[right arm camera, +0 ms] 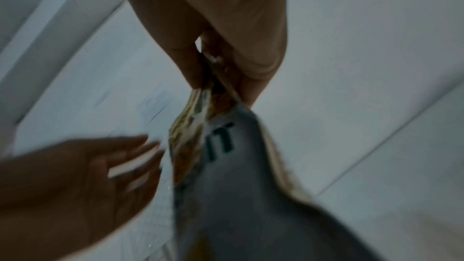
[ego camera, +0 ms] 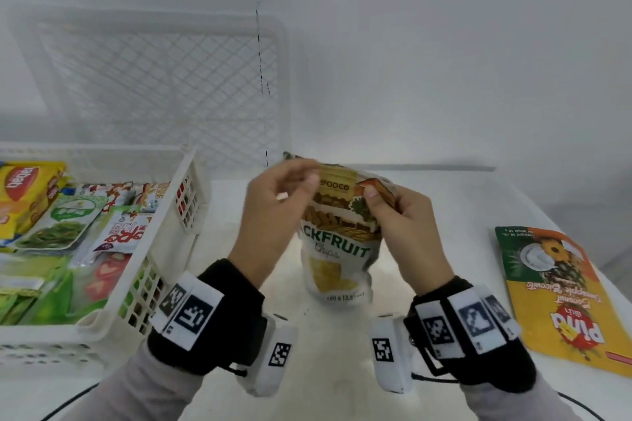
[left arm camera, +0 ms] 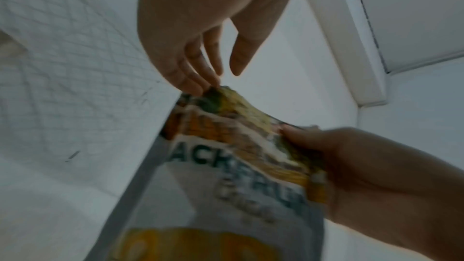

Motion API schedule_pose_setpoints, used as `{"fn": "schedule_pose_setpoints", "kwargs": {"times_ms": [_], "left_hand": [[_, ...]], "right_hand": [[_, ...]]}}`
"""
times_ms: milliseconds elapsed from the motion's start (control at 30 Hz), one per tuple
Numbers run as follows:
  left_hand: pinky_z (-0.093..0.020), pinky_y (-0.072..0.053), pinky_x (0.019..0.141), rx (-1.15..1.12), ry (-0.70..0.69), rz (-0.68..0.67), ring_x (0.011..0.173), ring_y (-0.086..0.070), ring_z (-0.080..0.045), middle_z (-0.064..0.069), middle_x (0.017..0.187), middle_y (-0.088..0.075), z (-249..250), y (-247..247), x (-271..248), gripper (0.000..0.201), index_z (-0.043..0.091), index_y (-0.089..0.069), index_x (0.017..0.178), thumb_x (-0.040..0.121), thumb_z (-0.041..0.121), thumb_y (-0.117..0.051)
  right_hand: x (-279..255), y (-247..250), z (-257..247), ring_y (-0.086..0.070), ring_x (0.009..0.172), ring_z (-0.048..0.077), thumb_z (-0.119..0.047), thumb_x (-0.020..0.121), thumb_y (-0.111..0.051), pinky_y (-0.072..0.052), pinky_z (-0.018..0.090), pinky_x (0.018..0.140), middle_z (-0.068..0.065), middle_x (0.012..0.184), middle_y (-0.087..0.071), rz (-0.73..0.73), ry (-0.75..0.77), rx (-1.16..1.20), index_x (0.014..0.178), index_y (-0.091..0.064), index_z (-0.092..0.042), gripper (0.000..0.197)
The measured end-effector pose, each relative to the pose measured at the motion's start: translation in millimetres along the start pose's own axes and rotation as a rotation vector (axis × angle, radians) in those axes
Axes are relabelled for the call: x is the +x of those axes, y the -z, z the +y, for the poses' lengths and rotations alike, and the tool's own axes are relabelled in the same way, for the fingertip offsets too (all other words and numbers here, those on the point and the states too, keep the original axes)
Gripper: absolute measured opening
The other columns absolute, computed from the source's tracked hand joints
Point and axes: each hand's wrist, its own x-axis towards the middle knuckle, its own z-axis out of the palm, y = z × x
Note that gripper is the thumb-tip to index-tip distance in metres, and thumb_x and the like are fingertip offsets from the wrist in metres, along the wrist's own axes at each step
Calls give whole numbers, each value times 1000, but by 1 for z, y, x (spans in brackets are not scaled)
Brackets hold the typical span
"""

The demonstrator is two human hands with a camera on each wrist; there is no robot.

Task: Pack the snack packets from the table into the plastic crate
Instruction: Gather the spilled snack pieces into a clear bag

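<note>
Right hand (ego camera: 398,215) grip pinches top right corner of jackfruit chips pouch (ego camera: 337,243), held upright over desk (ego camera: 444,202). Left hand (ego camera: 273,212) grip loose, fingertips (left arm camera: 198,84) touching pouch's top left edge. White plastic crate (ego camera: 171,215) left, holding packets. Pineapple biscuit packet (ego camera: 561,297) flat right.

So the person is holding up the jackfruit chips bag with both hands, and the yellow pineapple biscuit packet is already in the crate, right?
Not quite. The pineapple biscuit packet still lies on the table, right of the hands, not in the crate. The head view shows it. The jackfruit chips bag is indeed held up.
</note>
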Motion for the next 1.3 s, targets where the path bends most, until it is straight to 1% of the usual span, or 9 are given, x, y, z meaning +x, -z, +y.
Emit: {"fn": "schedule_pose_setpoints", "kwargs": {"times_ms": [67, 167, 267, 400, 567, 901, 1134, 1201, 1301], "left_hand": [[-30, -53, 80, 50, 57, 165, 97, -62, -18, -2, 106, -64, -11, 12, 10, 36, 23, -56, 115, 81, 27, -69], [-30, -55, 79, -130, 339, -3, 101, -65, -20, -9, 115, -65, -24, 22, 18, 79, 14, -46, 129, 61, 42, -76], [-33, -59, 74, -337, 493, -190, 91, -70, -23, -16, 105, -71, -32, 18, 10, 62, 5, -64, 111, 58, 33, -78], [-32, -59, 71, -388, 580, -199, 88, -70, -26, -18, 100, -71, -40, 8, 4, 36, 2, -71, 98, 67, 21, -72], [-38, -58, 77, -335, 658, -98, 88, -69, -29, -19, 97, -72, -44, 2, 7, 44, -4, -68, 100, 65, 21, -74], [-29, -55, 50, -304, 726, -33, 63, -71, -21, -12, 74, -73, -42, -8, 11, 13, 2, -68, 81, 76, 13, -72], [-34, -57, 53, -335, 778, -101, 69, -72, -25, -16, 82, -73, -37, -27, 14, 31, 0, -67, 86, 63, 20, -74], [-36, -58, 52, -324, 784, -94, 66, -72, -24, -15, 78, -73, -37, -37, 17, 31, 0, -67, 85, 62, 20, -74], [-40, -58, 53, -313, 814, -78, 65, -72, -24, -15, 76, -73, -37, -48, 22, 34, 0, -65, 87, 61, 19, -73]], "right_hand": [[4, 11, 2, -71, 85, 19, -14, 94, -54, -58, 30, 71, 5, 90, -75, -68, -81, 121, 95, -71, -15, 17], [11, 26, 10, -69, 90, 25, -12, 94, -51, -59, 34, 75, 14, 100, -72, -187, -225, 286, 102, -68, -5, 20], [11, 29, 22, -67, 95, 30, -11, 94, -49, -54, 41, 85, 20, 107, -68, -301, -375, 312, 108, -64, 2, 24], [9, 27, 39, -67, 94, 30, -9, 93, -51, -54, 43, 87, 20, 106, -69, -357, -467, 318, 107, -65, 0, 22], [14, 23, 47, -71, 84, 25, -10, 92, -55, -59, 37, 75, 16, 97, -72, -289, -445, 330, 99, -68, -4, 16], [21, 23, 52, -70, 81, 23, -10, 92, -56, -58, 36, 77, 14, 94, -72, -289, -488, 344, 99, -67, -2, 16], [14, 51, 45, -68, 88, 21, -17, 95, -52, -57, 36, 80, 13, 99, -70, -289, -374, 220, 107, -64, -6, 20], [14, 76, 46, -66, 93, 18, -24, 96, -51, -55, 35, 85, 8, 101, -69, -232, -347, 115, 113, -62, -7, 26], [17, 136, 54, -62, 91, 17, -20, 94, -55, -49, 31, 84, 6, 102, -67, 42, -320, -167, 114, -61, -13, 22]]}}
